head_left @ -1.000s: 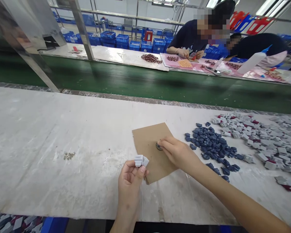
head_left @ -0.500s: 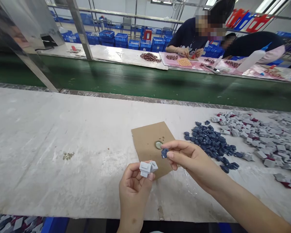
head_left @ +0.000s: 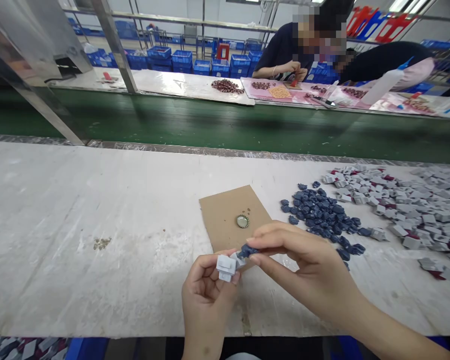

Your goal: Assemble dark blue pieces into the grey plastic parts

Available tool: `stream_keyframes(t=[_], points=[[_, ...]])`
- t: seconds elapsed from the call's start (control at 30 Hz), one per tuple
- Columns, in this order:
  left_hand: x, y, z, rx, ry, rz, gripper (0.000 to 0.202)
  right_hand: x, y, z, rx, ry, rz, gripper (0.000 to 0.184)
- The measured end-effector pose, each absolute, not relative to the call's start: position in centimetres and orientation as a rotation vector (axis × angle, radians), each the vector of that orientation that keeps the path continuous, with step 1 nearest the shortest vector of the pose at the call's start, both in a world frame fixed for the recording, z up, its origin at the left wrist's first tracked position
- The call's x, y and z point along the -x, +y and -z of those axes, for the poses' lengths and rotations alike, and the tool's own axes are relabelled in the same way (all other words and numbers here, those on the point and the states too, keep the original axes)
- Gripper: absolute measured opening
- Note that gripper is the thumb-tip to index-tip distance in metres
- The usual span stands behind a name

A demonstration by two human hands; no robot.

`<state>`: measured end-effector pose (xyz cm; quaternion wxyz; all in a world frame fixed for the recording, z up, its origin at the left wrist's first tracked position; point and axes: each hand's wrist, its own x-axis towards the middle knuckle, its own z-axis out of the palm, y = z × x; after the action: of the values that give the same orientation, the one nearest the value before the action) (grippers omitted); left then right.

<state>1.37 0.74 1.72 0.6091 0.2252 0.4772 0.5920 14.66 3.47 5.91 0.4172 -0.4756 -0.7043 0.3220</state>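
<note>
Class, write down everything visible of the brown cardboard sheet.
The cardboard is a brown, flat, roughly rectangular sheet lying skewed on the white table. A crimped bottle cap rests on it beside small dark specks. Its near edge is hidden behind the left hand, pinching a grey part, and the right hand, pinching a blue part.

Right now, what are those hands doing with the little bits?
A person works at a white table. The left hand holds a grey piece, and the right hand pinches a blue piece right against it. Behind them lie a cardboard with a cap, a blue pile and a grey pile.
</note>
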Motion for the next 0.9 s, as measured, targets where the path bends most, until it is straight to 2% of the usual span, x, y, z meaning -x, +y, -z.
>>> stream_keyframes(t=[0.17,0.3,0.53,0.73,0.83,0.9], points=[[-1.1,0.5,-1.5,-0.629,1.173,-1.408,0.012,-14.8,3.1,-5.9,1.120,-1.979,-0.559,0.025],[-1.1,0.3,-1.1,-0.699,1.222,-1.451,0.009,-14.8,2.9,-5.9,1.088,-2.055,-0.535,0.028],[-1.0,0.2,0.3,-0.666,1.179,-1.437,0.012,-14.6,2.9,-4.3,1.145,-1.926,-0.815,0.018],[-0.3,0.7,-0.7,-0.636,1.035,-1.268,0.011,-15.4,3.3,-4.4,1.177,-1.695,-1.042,0.016],[-1.2,0.6,-1.3,-0.605,0.938,-1.162,0.012,-14.7,4.4,-5.1,1.320,-1.397,-1.165,0.024],[-1.8,0.5,-1.5,-0.607,0.919,-1.127,0.015,-13.8,5.1,-5.3,1.409,-1.118,-1.446,0.035]])
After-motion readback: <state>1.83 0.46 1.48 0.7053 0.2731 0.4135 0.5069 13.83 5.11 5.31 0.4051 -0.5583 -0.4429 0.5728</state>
